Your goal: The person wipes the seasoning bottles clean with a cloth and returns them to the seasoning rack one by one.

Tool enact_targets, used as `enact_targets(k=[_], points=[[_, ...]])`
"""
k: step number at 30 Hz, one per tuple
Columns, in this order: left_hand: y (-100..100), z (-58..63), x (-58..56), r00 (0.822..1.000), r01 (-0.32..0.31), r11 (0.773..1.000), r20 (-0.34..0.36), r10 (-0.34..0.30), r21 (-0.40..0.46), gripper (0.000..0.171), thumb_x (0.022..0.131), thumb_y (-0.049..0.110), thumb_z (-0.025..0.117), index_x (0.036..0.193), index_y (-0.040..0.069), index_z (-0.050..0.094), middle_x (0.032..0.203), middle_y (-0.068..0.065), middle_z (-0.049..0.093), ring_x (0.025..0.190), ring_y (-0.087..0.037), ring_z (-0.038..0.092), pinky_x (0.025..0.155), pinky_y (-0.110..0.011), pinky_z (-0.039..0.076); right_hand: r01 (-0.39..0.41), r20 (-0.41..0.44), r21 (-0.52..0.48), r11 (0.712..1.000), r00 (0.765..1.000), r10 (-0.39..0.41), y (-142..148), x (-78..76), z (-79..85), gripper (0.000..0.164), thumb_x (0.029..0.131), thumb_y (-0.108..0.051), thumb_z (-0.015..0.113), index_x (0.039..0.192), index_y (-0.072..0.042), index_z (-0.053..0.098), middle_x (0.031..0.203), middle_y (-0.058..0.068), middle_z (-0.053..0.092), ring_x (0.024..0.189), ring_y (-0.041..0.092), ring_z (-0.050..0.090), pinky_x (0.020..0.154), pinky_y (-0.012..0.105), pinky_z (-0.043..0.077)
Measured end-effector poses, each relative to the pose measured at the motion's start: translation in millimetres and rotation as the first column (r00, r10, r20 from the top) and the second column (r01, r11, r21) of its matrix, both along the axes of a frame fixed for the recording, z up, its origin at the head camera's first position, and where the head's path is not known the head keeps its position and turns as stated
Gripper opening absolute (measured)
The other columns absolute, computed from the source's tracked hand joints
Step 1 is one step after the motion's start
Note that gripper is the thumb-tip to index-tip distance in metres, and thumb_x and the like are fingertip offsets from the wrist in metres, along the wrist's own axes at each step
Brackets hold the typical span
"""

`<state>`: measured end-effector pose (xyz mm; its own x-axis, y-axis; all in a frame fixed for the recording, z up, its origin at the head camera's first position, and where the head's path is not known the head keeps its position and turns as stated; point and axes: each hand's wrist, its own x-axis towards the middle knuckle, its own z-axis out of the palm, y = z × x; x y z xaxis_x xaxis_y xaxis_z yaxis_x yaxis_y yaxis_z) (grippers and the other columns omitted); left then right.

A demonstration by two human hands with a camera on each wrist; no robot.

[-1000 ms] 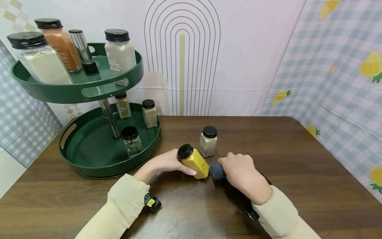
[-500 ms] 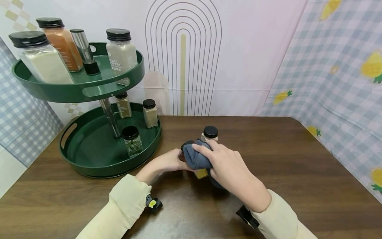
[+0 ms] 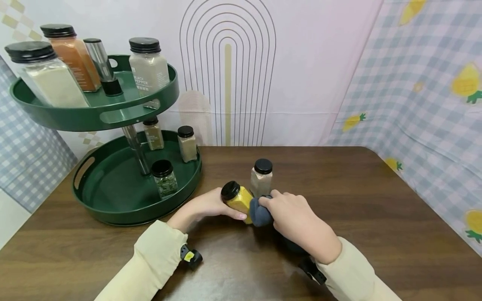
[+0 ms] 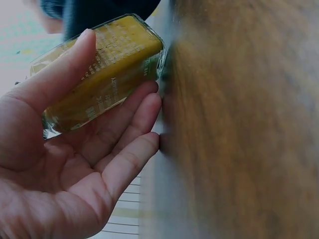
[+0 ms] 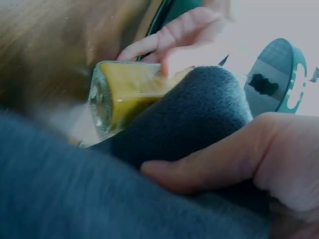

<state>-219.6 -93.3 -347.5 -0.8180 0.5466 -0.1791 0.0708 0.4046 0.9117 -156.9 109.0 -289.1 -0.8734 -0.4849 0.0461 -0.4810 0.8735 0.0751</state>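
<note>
Yellow powder (image 4: 124, 47) shows through the tilted jar (image 3: 239, 200).

A green two-tier stand (image 3: 113, 192) bears black-lidded jars (image 3: 149, 73) in front of an arch-printed white backdrop (image 3: 308, 62).

Jar (image 3: 240, 202) — clear glass, white print, yellow contents, black lid on; tilted, lid end leaning left, gripped in left hand (image 3: 211, 205). Cloth (image 3: 260, 214) — grey-blue, bunched in right hand (image 3: 299, 217), at jar's lower end.
</note>
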Motion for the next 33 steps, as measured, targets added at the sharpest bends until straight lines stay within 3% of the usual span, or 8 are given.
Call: enact_targets(k=[6, 11, 14, 17, 20, 23, 27, 33], points=[[-1, -1.9, -0.5, 1.0, 0.003, 1.0, -0.016, -0.003, -0.013, 0.048, 0.072, 0.019, 0.08, 0.115, 0.008, 0.06, 0.105, -0.004, 0.067, 0.095, -0.013, 0.061, 0.087, -0.029, 0.046, 0.048, 0.054, 0.037, 0.998, 0.997, -0.05, 5, -4.7, -7.8, 0.026, 0.076, 0.002, 0.065, 0.094, -0.018, 0.066, 0.08, 0.01, 0.059, 0.063, 0.031, 0.057, 0.05, 0.043, 0.045], [0, -2.7, -0.8, 1.0, 0.008, 1.0, -0.017, -0.008, -0.009, 0.049, 0.073, 0.018, 0.08, 0.116, 0.007, 0.06, 0.107, -0.005, 0.067, 0.097, -0.013, 0.061, 0.089, -0.029, 0.046, 0.102, 0.124, 0.084, 0.991, 0.986, -0.112, 10, -6.3, -4.7, 0.023, 0.079, 0.0, 0.063, 0.093, -0.018, 0.067, 0.084, 0.009, 0.063, 0.068, 0.032, 0.06, 0.053, 0.044, 0.047], [0, -2.6, -0.2, 1.0, -0.001, 1.0, -0.012, 0.001, 0.0, 0.05, 0.073, 0.018, 0.08, 0.117, 0.007, 0.059, 0.108, -0.005, 0.067, 0.098, -0.013, 0.061, 0.088, -0.03, 0.046, 0.124, 0.059, 0.068, 0.99, 0.99, -0.128, 14, -7.2, 0.6, 0.025, 0.078, -0.002, 0.065, 0.098, -0.017, 0.065, 0.085, 0.01, 0.063, 0.066, 0.031, 0.059, 0.052, 0.044, 0.046], [0, -1.1, 0.9, 1.0, -0.014, 1.0, -0.003, 0.014, 0.001, 0.048, 0.073, 0.021, 0.08, 0.116, 0.008, 0.06, 0.107, -0.004, 0.067, 0.098, -0.013, 0.061, 0.089, -0.03, 0.045, 0.1, -0.086, -0.057, 0.993, 0.991, -0.105, 13, -7.0, 6.7, 0.04, 0.074, -0.001, 0.065, 0.111, -0.017, 0.062, 0.092, 0.011, 0.062, 0.07, 0.03, 0.061, 0.051, 0.043, 0.047], [1, 1.3, 2.2, 1.0, -0.02, 1.0, -0.001, 0.02, -0.008, 0.048, 0.074, 0.024, 0.079, 0.116, 0.01, 0.06, 0.108, -0.003, 0.067, 0.098, -0.014, 0.061, 0.089, -0.032, 0.045, 0.006, -0.179, -0.212, 0.977, 0.983, -0.045, 8, -4.4, 11.4, 0.056, 0.072, 0.001, 0.063, 0.123, -0.021, 0.057, 0.106, 0.01, 0.063, 0.083, 0.027, 0.064, 0.053, 0.042, 0.05], [1, 3.3, 3.1, 0.999, -0.026, 0.998, -0.04, 0.024, -0.049, 0.05, 0.074, 0.027, 0.078, 0.119, 0.013, 0.059, 0.108, -0.002, 0.066, 0.098, -0.014, 0.06, 0.088, -0.033, 0.045, -0.09, -0.193, -0.271, 0.958, 0.98, 0.037, 1, 0.3, 12.6, 0.061, 0.073, 0.002, 0.062, 0.128, -0.023, 0.054, 0.118, 0.009, 0.06, 0.091, 0.026, 0.064, 0.056, 0.041, 0.051], [3, 5.4, 4.2, 0.996, -0.059, 0.991, -0.076, 0.051, -0.116, 0.05, 0.073, 0.031, 0.078, 0.117, 0.014, 0.061, 0.105, -0.001, 0.067, 0.095, -0.014, 0.059, 0.086, -0.032, 0.045, -0.111, -0.166, -0.213, 0.971, 0.983, 0.076, -5, 4.0, 10.0, 0.061, 0.073, 0.0, 0.066, 0.128, -0.022, 0.054, 0.116, 0.01, 0.06, 0.088, 0.026, 0.064, 0.053, 0.038, 0.05], [2, 5.2, 4.7, 0.999, -0.039, 0.995, -0.017, 0.038, -0.088, 0.046, 0.075, 0.03, 0.077, 0.114, 0.01, 0.061, 0.103, -0.003, 0.068, 0.093, -0.013, 0.061, 0.085, -0.031, 0.046, -0.019, -0.079, -0.088, 0.996, 0.997, 0.012, -3, 2.4, 6.1, 0.049, 0.074, -0.004, 0.069, 0.121, -0.015, 0.057, 0.096, 0.011, 0.06, 0.074, 0.025, 0.062, 0.053, 0.037, 0.049]])
